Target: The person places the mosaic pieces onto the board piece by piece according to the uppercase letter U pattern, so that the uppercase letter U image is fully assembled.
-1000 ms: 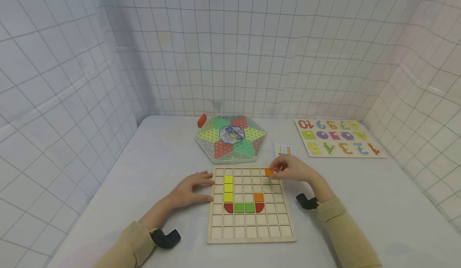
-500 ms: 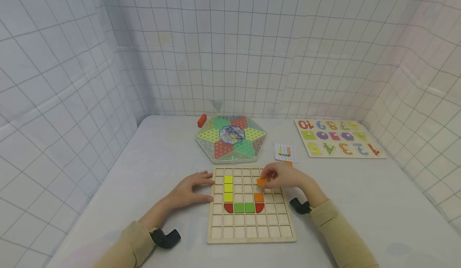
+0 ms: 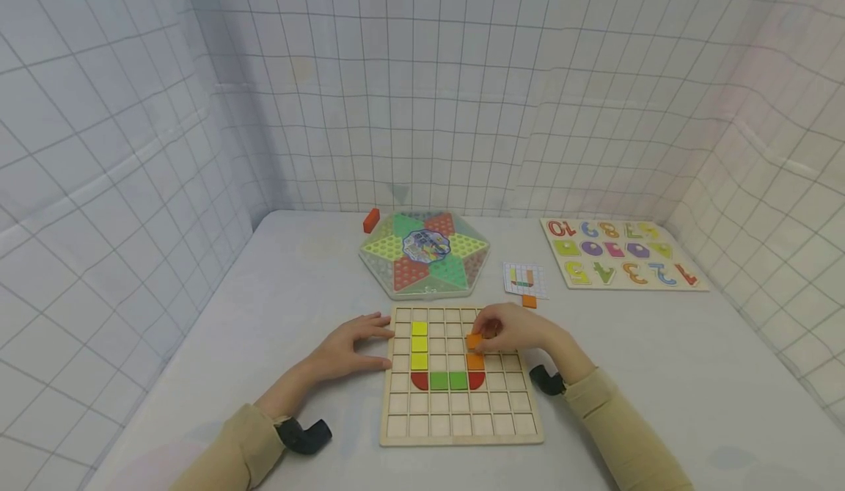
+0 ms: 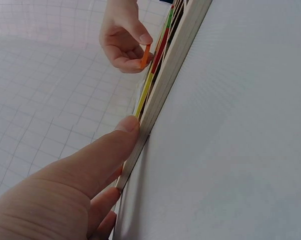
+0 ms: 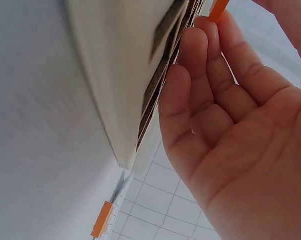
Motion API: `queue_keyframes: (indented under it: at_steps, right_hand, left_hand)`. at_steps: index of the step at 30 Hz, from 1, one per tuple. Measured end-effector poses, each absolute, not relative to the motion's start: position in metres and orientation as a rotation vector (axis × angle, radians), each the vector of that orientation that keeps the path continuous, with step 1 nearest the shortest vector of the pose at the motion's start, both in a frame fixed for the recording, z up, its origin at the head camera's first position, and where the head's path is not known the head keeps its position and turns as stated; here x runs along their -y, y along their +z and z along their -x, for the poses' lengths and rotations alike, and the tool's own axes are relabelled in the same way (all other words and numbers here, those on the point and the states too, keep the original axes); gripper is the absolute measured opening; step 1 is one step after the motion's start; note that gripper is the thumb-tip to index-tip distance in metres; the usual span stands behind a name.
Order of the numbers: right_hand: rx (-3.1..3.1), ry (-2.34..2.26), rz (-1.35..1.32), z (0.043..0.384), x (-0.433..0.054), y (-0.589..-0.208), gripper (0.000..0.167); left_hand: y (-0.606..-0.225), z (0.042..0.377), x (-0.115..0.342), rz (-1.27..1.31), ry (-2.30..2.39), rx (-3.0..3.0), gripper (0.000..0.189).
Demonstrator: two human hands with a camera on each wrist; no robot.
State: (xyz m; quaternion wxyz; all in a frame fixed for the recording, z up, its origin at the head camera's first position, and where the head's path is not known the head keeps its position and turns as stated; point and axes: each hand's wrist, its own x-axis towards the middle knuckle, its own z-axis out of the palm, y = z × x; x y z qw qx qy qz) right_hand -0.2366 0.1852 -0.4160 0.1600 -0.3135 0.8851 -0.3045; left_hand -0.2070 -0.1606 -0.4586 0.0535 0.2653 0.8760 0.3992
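A wooden grid board [image 3: 462,445] lies on the table, its cells partly filled with a U of tiles: yellow squares [image 3: 419,344] on the left, red rounded corners [image 3: 419,381], green squares [image 3: 448,381] along the bottom and an orange square [image 3: 474,362] at right. My right hand [image 3: 518,327] pinches another orange square tile [image 4: 145,56] between thumb and fingertips, close over the cell behind the seated orange one. My left hand [image 3: 346,348] rests at the board's left edge, thumb and fingertips touching it, fingers relaxed.
Behind the board's right corner lie a small pattern card [image 3: 525,280] and a loose orange tile [image 3: 529,302]. Farther back are a hexagonal Chinese checkers board [image 3: 425,285], a red block [image 3: 371,220] and a number puzzle board [image 3: 623,254]. Grid-patterned cloth walls enclose the table.
My right hand has brought the orange tile from the board's back right corner leftward and nearer, over the right column of the U. The left hand stays put.
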Motion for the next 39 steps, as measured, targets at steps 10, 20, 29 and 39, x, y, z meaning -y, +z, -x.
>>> queue_keyframes:
  at_steps: [10,20,29,39]
  right_hand:
    - [-2.559,-0.824,0.910,0.2382,-0.1853,-0.4219,0.019]
    - [-2.577,-0.803,0.898,0.2375,-0.1839,-0.4224,0.020]
    - [-2.571,-0.810,0.903,0.2369,-0.1836,-0.4203,0.020]
    - [-2.522,-0.916,0.897,0.2404,-0.1881,-0.4168,0.026]
  left_hand:
    - [-0.4572,0.2062,0.1605,-0.806,1.208,-2.658,0.052]
    - [-0.4581,0.2064,0.1608,-0.813,1.202,-2.666,0.052]
    - [-0.4586,0.2073,0.1607,-0.803,1.204,-2.666,0.052]
    - [-0.4585,0.2070,0.1608,-0.803,1.203,-2.664,0.053]
